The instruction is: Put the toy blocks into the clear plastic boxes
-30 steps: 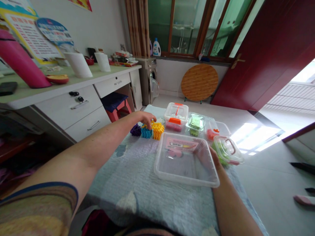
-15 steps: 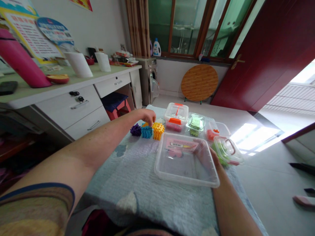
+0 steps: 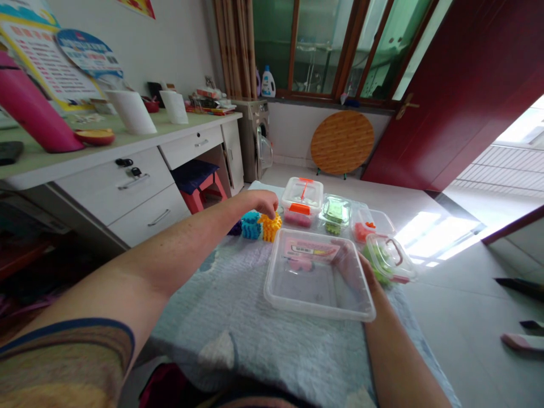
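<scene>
Two bare hands are seen above a pale blue-grey patterned cloth (image 3: pixel 272 345). Left hand (image 3: pixel 266 202) is held, fingers bent down, at the top of a yellow knobbly plastic block cluster (image 3: pixel 272 229); whether it is pinched cannot be told. Just left of that, a blue knobbly cluster (image 3: pixel 251 228) and a dark purple one (image 3: pixel 235 230) (partly covered by the forearm) are placed. Right hand (image 3: pixel 369 272) is set against the right wall of a clear rectangular plastic box (image 3: pixel 318 311); its fingers' grip cannot be told.
</scene>
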`<action>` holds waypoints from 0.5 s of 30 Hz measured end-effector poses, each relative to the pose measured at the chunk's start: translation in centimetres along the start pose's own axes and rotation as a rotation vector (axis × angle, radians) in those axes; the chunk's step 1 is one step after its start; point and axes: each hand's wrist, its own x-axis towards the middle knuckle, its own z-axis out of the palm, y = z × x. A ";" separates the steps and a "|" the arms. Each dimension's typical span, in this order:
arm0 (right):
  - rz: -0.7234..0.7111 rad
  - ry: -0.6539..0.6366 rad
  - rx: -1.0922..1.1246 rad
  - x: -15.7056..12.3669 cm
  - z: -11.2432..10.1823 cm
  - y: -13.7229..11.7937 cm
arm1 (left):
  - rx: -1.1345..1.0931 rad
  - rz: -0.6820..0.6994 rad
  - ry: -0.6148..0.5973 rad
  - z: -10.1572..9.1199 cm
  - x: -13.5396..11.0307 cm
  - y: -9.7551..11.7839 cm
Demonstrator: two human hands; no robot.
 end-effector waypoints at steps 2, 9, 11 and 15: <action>0.002 0.024 0.011 -0.1 0.3 -0.1 | -0.001 -0.001 -0.002 0.2 0.3 0.3; 0.004 0.049 0.016 -0.3 0.3 -0.1 | -0.039 -0.007 -0.045 0.7 0.7 0.6; -0.005 0.051 0.014 -0.4 0.2 0.0 | -0.048 -0.007 -0.058 0.6 0.6 0.6; 0.003 0.041 0.010 -0.3 0.5 -0.1 | -0.036 -0.010 -0.067 0.7 0.6 0.8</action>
